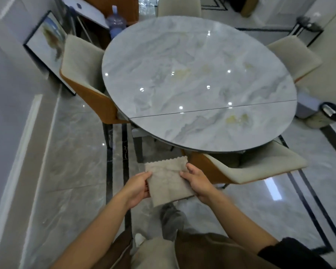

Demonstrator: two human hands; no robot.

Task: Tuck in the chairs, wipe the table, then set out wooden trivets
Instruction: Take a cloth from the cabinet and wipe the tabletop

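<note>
The round marble-topped table [198, 74] had a beige-and-orange chair [250, 167] pushed under its near rim. Short of the table, above the floor, a beige cloth [169, 179] was gripped at either side by the left hand [138, 188] and right hand [198, 181], with fingers curled round its edges.

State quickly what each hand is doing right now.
Left hand: holding the cloth by its left edge.
Right hand: holding the cloth by its right edge.
</note>
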